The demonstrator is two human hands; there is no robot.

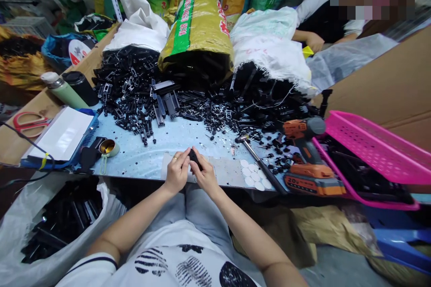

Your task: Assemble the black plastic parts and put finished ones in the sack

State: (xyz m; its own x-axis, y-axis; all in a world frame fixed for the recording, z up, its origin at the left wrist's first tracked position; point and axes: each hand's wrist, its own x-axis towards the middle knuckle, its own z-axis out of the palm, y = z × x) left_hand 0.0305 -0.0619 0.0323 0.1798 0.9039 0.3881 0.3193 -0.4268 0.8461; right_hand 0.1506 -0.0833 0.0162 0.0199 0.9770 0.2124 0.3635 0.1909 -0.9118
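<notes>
My left hand [176,171] and my right hand [204,175] meet at the near edge of the light blue table [148,152]. Both pinch a small black plastic part [194,158] between their fingertips. A ring shows on my left hand. A big heap of black plastic parts [188,94] covers the table beyond my hands. Several white round discs [253,174] lie just right of my right hand, beside a hammer [257,158].
An orange cordless drill [305,152] and a pink basket [373,152] sit at the right. Sacks [198,22] spill parts at the back. A white tray [60,134], a small cup [108,148], bottles [63,89] and scissors [28,123] are left. Another person's hand [314,41] works far right. A bag of parts [60,224] stands below left.
</notes>
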